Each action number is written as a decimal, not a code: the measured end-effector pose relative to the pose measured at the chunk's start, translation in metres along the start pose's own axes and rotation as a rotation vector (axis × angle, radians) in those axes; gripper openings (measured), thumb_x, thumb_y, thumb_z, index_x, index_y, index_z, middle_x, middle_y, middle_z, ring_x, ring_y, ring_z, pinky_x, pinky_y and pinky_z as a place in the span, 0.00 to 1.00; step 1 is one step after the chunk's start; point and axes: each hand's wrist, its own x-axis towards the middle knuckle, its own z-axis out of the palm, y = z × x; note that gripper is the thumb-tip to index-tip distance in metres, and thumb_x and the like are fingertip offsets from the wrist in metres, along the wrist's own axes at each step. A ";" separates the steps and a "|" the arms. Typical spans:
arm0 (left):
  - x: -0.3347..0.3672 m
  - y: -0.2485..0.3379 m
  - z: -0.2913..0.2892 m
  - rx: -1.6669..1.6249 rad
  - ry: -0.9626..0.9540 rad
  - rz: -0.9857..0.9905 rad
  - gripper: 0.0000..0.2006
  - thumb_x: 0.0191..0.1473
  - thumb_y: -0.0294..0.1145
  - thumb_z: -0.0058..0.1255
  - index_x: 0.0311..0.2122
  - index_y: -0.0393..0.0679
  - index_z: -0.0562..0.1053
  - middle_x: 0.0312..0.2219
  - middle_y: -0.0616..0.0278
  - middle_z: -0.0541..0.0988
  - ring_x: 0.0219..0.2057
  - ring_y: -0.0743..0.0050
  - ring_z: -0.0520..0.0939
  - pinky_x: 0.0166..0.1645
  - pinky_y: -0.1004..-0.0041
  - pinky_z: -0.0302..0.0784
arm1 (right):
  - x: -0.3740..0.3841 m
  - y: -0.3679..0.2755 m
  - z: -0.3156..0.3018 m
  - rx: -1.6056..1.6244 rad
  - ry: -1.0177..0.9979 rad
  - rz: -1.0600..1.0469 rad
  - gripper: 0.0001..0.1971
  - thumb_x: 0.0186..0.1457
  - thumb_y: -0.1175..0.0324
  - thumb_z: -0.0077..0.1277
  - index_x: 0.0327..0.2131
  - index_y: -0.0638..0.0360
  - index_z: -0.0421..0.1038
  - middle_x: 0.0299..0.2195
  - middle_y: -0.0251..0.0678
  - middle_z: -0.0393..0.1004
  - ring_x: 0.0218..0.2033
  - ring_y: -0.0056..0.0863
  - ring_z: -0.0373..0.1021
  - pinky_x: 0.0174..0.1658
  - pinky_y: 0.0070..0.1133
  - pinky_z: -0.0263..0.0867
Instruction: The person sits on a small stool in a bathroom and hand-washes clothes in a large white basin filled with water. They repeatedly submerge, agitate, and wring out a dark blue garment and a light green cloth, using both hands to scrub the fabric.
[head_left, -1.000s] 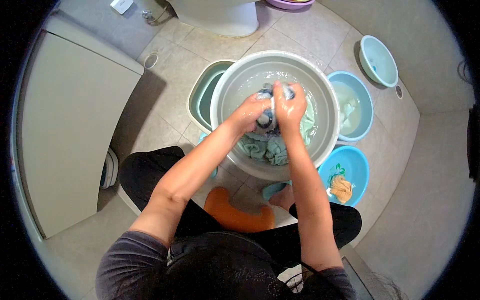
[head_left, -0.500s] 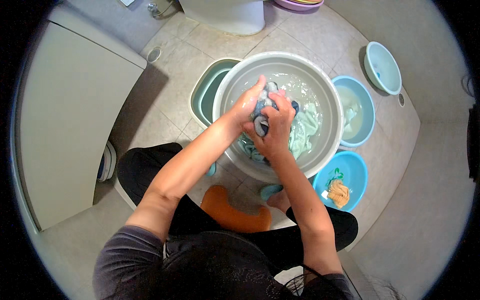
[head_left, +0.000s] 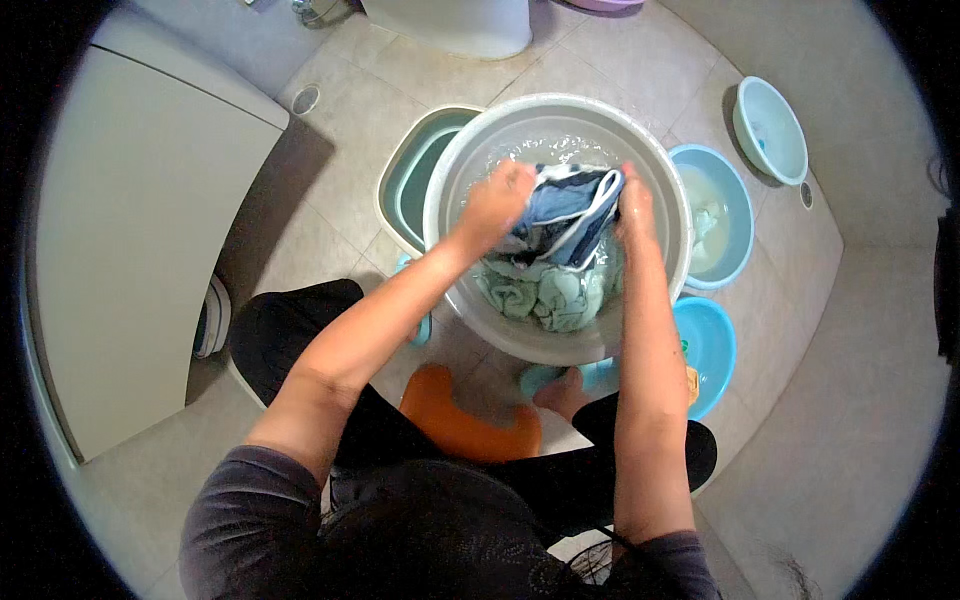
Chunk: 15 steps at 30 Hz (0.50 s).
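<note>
Indoors, over grey basin (head_left: pixel 663 265) and pale tiles (head_left: pixel 350 190), left fingers (head_left: pixel 516 180) and right fingers (head_left: pixel 630 180) tight on blue cloth (head_left: pixel 560 203).

Between the fingers (head_left: pixel 518 177) lies wet woven cloth (head_left: pixel 565 205), blue with smooth white binding. Just below them, the crumpled pale green fabric (head_left: pixel 568 298) looks soft and soaked. Around them, the big basin (head_left: pixel 440 190) appears to be smooth grey plastic (the water (head_left: pixel 560 150) inside glints far glossier). Right of the fingers, the light-blue basin (head_left: pixel 742 235) looks like smooth plastic too. Farther below them, the stool (head_left: pixel 465 430) seems orange plastic; well left, the cabinet panel (head_left: pixel 150 250) is flat and matt.
</note>
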 end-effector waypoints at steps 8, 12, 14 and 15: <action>0.027 -0.029 0.011 0.805 -0.058 0.351 0.18 0.44 0.42 0.50 0.38 0.42 0.67 0.33 0.52 0.72 0.36 0.55 0.75 0.36 0.60 0.71 | -0.044 0.033 0.012 -1.385 -0.270 -0.781 0.23 0.44 0.55 0.48 0.42 0.59 0.62 0.42 0.50 0.63 0.43 0.45 0.63 0.46 0.35 0.57; 0.057 -0.019 0.017 0.843 -0.295 -0.039 0.22 0.43 0.45 0.50 0.40 0.40 0.66 0.35 0.49 0.73 0.39 0.53 0.74 0.39 0.61 0.71 | 0.001 0.024 0.008 -1.476 -0.086 -0.599 0.27 0.41 0.56 0.51 0.46 0.59 0.61 0.41 0.52 0.66 0.42 0.47 0.64 0.44 0.35 0.59; 0.071 -0.024 0.015 0.817 -0.303 -0.109 0.23 0.44 0.46 0.50 0.41 0.40 0.67 0.36 0.49 0.73 0.39 0.54 0.74 0.40 0.61 0.71 | 0.019 0.024 -0.002 -1.138 0.042 -0.430 0.35 0.39 0.54 0.53 0.50 0.62 0.56 0.42 0.53 0.66 0.41 0.48 0.65 0.42 0.35 0.61; 0.080 -0.037 0.012 0.456 -0.331 -0.255 0.22 0.45 0.47 0.49 0.41 0.40 0.67 0.36 0.51 0.74 0.38 0.57 0.75 0.41 0.62 0.70 | 0.024 0.027 -0.007 -0.864 0.059 -0.382 0.33 0.38 0.56 0.56 0.46 0.65 0.60 0.37 0.49 0.70 0.37 0.43 0.68 0.40 0.33 0.63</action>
